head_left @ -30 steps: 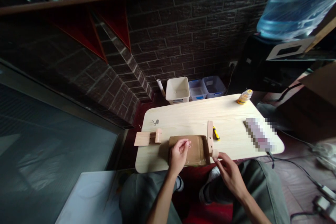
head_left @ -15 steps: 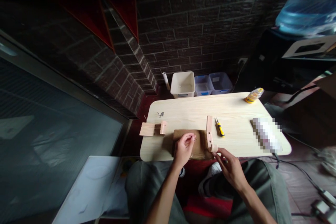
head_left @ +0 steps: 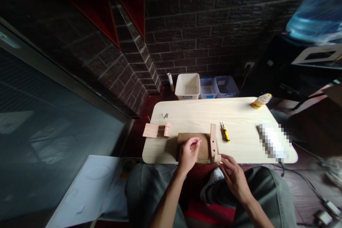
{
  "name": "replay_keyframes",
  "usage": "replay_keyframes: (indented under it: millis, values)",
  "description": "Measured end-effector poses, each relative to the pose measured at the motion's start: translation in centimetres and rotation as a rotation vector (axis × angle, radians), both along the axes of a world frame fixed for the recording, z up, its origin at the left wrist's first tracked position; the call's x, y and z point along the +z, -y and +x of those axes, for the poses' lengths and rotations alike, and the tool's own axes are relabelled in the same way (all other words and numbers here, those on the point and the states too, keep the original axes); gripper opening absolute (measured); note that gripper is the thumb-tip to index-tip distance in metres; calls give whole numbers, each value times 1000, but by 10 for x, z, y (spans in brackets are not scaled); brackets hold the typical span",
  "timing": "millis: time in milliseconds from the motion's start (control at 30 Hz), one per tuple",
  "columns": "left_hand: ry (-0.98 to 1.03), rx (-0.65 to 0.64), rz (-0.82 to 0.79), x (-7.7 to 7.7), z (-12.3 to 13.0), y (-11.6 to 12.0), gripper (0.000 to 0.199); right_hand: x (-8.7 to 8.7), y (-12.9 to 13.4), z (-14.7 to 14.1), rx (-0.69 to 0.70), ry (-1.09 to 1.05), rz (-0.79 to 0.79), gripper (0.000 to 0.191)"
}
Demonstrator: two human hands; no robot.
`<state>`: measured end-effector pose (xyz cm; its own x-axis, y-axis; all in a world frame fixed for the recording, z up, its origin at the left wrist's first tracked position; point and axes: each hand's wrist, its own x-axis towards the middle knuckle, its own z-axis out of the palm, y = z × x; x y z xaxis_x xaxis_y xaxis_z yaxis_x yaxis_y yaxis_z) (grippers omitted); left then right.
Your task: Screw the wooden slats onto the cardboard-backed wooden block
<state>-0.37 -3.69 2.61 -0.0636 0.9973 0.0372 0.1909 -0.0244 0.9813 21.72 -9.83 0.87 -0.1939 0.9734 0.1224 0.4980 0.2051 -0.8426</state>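
Observation:
Over a brown cardboard box (head_left: 204,146) at the table's near edge, my left hand (head_left: 190,152) is closed in a pinch. Whatever sits between its fingertips is too small to name. To its right, a pale wooden piece with dark holes (head_left: 213,140) lies along the box's right side, a short round block at its near end. My right hand (head_left: 233,172) grips that near end with thumb and fingers. A yellow and black screwdriver (head_left: 225,133) lies just right of the wooden piece.
Another wooden part (head_left: 152,130) lies at the table's left edge, near several small screws (head_left: 165,115). A yellow-capped clear bottle (head_left: 262,100) stands at the far right corner. A blurred-out object (head_left: 274,142) lies at right. Plastic bins (head_left: 187,85) stand beyond the table (head_left: 192,108).
The wooden piece's far end has come slightly toward me, along with my right hand. My left hand keeps its pinch above the box. The whole view has shifted a little.

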Motion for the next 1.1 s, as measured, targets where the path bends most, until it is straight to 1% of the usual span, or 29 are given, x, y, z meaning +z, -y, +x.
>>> replay_keyframes:
  millis: [133, 333, 533, 700, 800, 967, 1100]
  values:
    - [-28, -1, 5, -1, 0, 0, 26, -8, 1, -3, -29, 38, 52, 29]
    - [-59, 7, -19, -1, -1, -3, 24, -2, 1, -3, 8, 100, 24, 30]
    - [-94, -2, -78, 0, -2, -7, 22, -7, 2, -2, -5, 157, 100, 26]
    - [-130, 6, -89, -2, -1, -10, 22, -6, -4, -6, -29, 118, 41, 28]
    - [-127, 16, -91, -4, 0, -11, 22, -9, -7, -8, -45, 104, 9, 29]
    - [-152, 14, -93, -4, 2, -11, 21, -16, -8, -8, -51, 125, 33, 32]
    - [-178, 16, -87, -3, 2, -11, 21, -15, -7, -8, -66, 116, 42, 31]
